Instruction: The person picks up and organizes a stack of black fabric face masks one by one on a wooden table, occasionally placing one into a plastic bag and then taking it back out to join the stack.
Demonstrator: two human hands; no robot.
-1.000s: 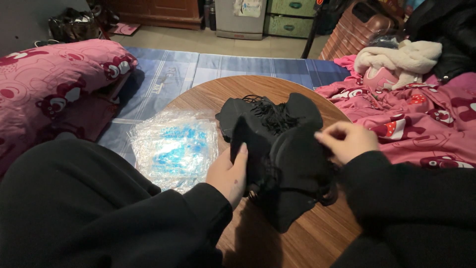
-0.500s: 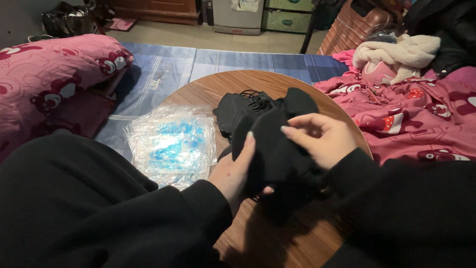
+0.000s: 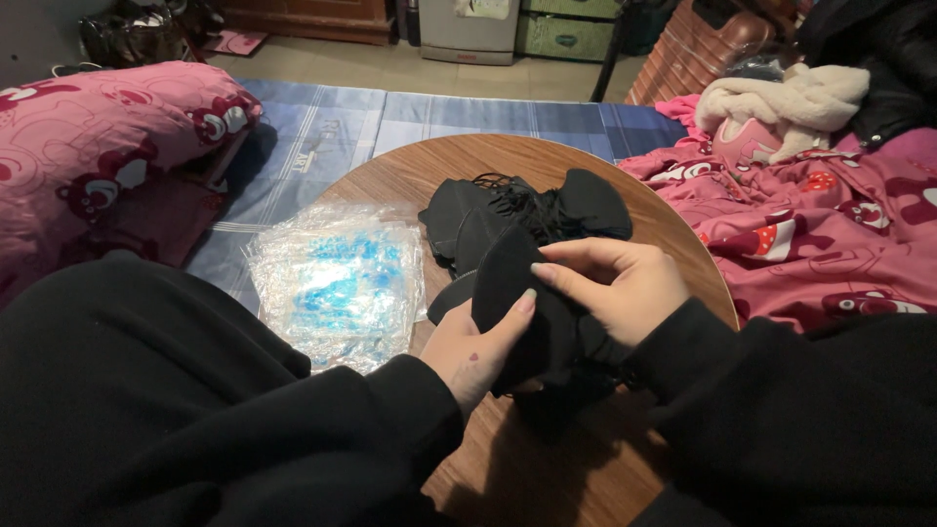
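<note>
- Hands: my left hand (image 3: pixel 480 353) cups a stack of black masks (image 3: pixel 532 312) from below, thumb pressed on its face; my right hand (image 3: pixel 615 285) pinches the top one, fingers closed.
- Position: stack held just above the round wooden bench (image 3: pixel 410 171), near the loose mask pile (image 3: pixel 527 210).
- Technique, as I judge it: peel one layer only, keeping the ear loops untangled.
- Beside: clear plastic bags (image 3: pixel 337 283).

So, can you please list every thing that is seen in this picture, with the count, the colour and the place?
black mask: one, black, held in both hands
mask pile: one heap, black, on the table behind the hands
plastic bags: one stack, clear with blue print, table's left edge
round table: one, brown wood, centre
pillow: one, pink, left
blanket: one, pink, right
left hand: under the mask
right hand: pinching its top
</note>
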